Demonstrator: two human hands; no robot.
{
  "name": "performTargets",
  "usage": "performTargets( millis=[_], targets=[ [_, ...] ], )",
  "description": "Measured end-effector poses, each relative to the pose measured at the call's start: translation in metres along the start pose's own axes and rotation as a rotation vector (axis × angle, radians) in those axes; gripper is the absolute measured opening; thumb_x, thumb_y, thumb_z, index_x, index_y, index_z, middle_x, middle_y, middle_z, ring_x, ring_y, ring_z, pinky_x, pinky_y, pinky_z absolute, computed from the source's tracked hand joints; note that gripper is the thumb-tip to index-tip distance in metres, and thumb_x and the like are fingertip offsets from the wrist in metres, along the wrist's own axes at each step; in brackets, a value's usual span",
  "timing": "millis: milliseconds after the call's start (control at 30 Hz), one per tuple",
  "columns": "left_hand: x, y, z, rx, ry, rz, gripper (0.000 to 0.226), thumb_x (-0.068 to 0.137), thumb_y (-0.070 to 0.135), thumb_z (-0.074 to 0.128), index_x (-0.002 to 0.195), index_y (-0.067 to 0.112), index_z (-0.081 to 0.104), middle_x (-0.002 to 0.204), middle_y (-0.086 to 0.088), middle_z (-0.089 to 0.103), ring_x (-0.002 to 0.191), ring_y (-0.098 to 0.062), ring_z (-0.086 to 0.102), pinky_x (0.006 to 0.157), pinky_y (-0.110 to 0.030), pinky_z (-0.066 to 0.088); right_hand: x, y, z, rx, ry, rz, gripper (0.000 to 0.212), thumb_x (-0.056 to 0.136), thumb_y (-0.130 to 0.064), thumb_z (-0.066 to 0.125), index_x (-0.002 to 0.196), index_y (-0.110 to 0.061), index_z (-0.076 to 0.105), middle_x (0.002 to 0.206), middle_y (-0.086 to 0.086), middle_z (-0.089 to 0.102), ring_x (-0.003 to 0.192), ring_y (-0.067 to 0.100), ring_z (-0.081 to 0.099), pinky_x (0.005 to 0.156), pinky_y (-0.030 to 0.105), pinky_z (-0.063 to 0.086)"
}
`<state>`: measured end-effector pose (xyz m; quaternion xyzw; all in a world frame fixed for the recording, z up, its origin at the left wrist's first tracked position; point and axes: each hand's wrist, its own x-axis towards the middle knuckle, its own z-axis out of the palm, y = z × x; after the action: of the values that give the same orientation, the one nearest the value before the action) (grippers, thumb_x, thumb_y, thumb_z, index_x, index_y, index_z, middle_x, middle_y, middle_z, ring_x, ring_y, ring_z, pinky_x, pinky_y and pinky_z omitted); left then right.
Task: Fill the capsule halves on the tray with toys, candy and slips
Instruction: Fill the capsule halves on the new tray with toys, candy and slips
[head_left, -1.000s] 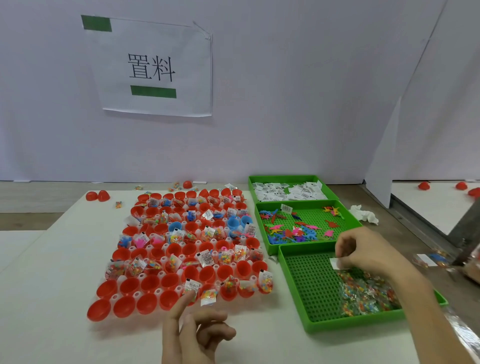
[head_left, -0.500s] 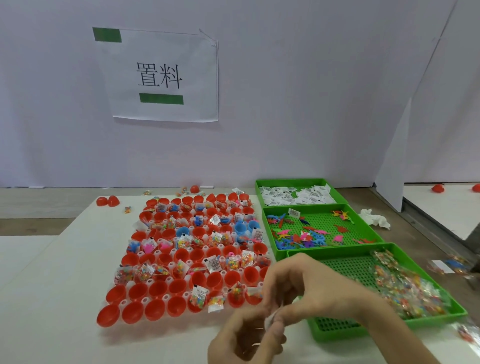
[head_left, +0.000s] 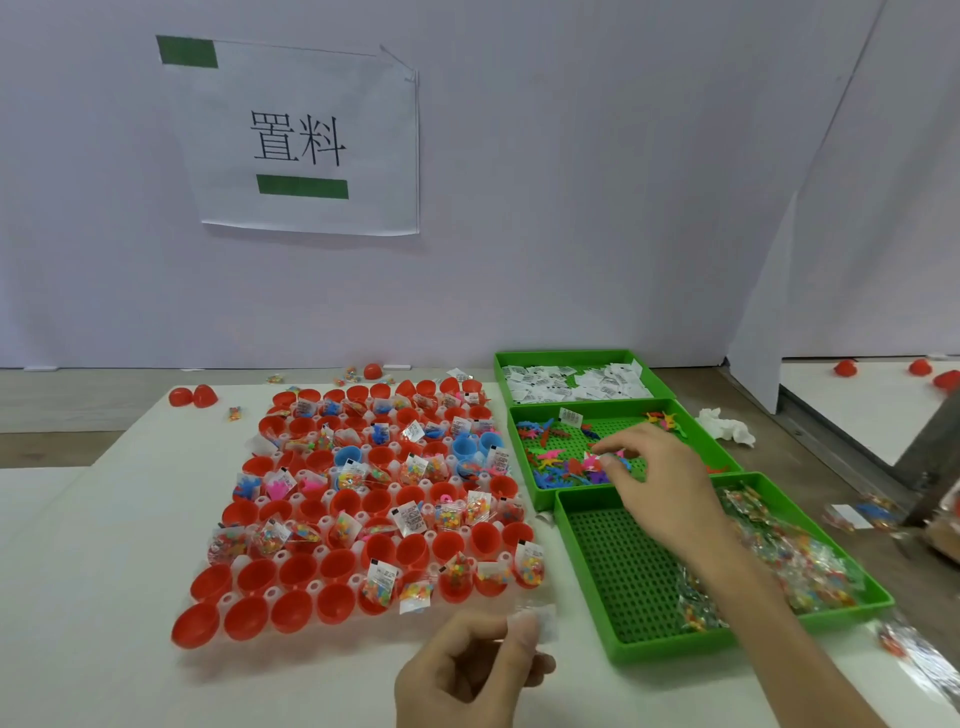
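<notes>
Nearest, at six o'clock, the left hand (head_left: 467, 670) hangs over the bench (head_left: 104, 571) with its fingers curled, pinching a small clear packet (head_left: 540, 621) that is too blurred to name as candy or slip. Just beyond lies the tray (head_left: 314, 587) of capsule halves (head_left: 244, 618). The near rows toward seven o'clock are mostly bare red cups, while from the middle back to twelve o'clock nearly every cup shows something inside, so I'd judge the job well past halfway. At four o'clock the candy bin (head_left: 675, 649) holds candy bags (head_left: 795, 566). Beyond it the right hand (head_left: 660, 483) reaches into the toy bin (head_left: 535, 496), fingers bent down onto the toys (head_left: 561, 462) — whether it has one I cannot tell. Farthest, at one o'clock, the slip bin (head_left: 571, 354) has plenty of slips (head_left: 550, 382).
</notes>
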<state>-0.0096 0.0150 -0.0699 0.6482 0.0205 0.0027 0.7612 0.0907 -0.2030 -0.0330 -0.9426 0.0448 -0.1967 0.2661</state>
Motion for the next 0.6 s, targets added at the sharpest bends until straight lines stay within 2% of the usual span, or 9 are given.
performTargets(
  millis=[100,167,267,333,400,433,500,533,600],
  targets=[
    [-0.001,0.001,0.001,0.012,0.012,0.014,0.019,0.073,0.001,0.076,0.056,0.008,0.073,0.055,-0.015,0.068,0.052,-0.024,0.069,0.055,-0.026,0.058,0.006,0.021,0.009,-0.265,-0.21,0.139,0.025,0.102,-0.043,0.048,0.113,-0.038,0.069,0.132,-0.012,0.059,0.122,0.015,0.05,0.103,0.041,0.031],
    [-0.001,0.001,0.0,0.011,0.018,0.016,0.018,0.074,0.003,0.076,0.058,0.012,0.074,0.055,-0.015,0.069,0.052,-0.023,0.069,0.056,-0.026,0.058,0.008,0.026,0.011,-0.273,-0.253,0.161,0.031,0.104,-0.043,0.041,0.112,-0.036,0.07,0.136,-0.011,0.058,0.125,0.016,0.05,0.102,0.042,0.03],
    [0.0,0.0,-0.002,0.002,0.044,0.003,0.018,0.076,0.004,0.075,0.061,0.015,0.075,0.056,-0.015,0.069,0.053,-0.024,0.069,0.06,-0.034,0.06,0.009,0.026,0.013,-0.241,-0.228,0.148,0.034,0.106,-0.036,0.043,0.103,-0.025,0.075,0.132,-0.007,0.063,0.124,0.017,0.053,0.1,0.04,0.034],
    [0.0,0.0,-0.001,-0.002,0.043,-0.007,0.017,0.076,0.004,0.075,0.063,0.016,0.075,0.056,-0.016,0.069,0.054,-0.025,0.069,0.064,-0.04,0.059,0.009,0.027,0.013,-0.17,-0.176,0.164,0.033,0.105,-0.028,0.047,0.097,-0.015,0.077,0.124,0.002,0.069,0.113,0.025,0.062,0.093,0.037,0.043],
    [0.0,0.0,-0.002,-0.009,0.037,-0.01,0.016,0.076,0.005,0.075,0.064,0.016,0.076,0.056,-0.016,0.069,0.054,-0.026,0.069,0.065,-0.042,0.058,0.009,0.027,0.011,-0.078,-0.105,0.177,0.03,0.103,-0.023,0.051,0.096,-0.012,0.077,0.105,0.009,0.075,0.091,0.029,0.069,0.076,0.032,0.049],
    [0.0,0.0,-0.002,-0.01,0.036,-0.009,0.016,0.076,0.005,0.075,0.064,0.016,0.076,0.056,-0.017,0.069,0.054,-0.026,0.069,0.064,-0.041,0.059,0.009,0.027,0.01,-0.036,-0.06,0.183,0.028,0.103,-0.022,0.052,0.097,-0.013,0.078,0.092,0.01,0.076,0.076,0.023,0.069,0.065,0.028,0.047],
    [0.002,-0.001,-0.003,-0.016,0.038,-0.006,0.018,0.077,0.002,0.074,0.063,0.013,0.075,0.056,-0.018,0.068,0.054,-0.028,0.069,0.059,-0.036,0.06,0.01,0.028,0.008,0.054,0.041,0.193,0.024,0.101,-0.019,0.056,0.097,-0.014,0.079,0.066,0.007,0.071,0.044,0.004,0.052,0.042,0.014,0.033],
    [0.002,-0.002,-0.003,-0.027,0.038,-0.006,0.018,0.077,0.0,0.074,0.062,0.011,0.075,0.057,-0.018,0.068,0.054,-0.029,0.069,0.056,-0.033,0.06,0.011,0.028,0.007,0.081,0.076,0.196,0.02,0.099,-0.017,0.059,0.097,-0.015,0.079,0.061,0.001,0.069,0.039,0.003,0.046,0.041,0.012,0.033],
    [0.003,-0.002,-0.003,-0.059,0.031,-0.014,0.018,0.076,-0.002,0.073,0.061,0.008,0.075,0.058,-0.02,0.068,0.054,-0.031,0.069,0.053,-0.031,0.059,0.011,0.028,0.007,0.068,0.084,0.193,0.016,0.096,-0.014,0.064,0.101,-0.016,0.079,0.076,-0.006,0.072,0.045,-0.003,0.045,0.044,0.008,0.035]
  ],
)
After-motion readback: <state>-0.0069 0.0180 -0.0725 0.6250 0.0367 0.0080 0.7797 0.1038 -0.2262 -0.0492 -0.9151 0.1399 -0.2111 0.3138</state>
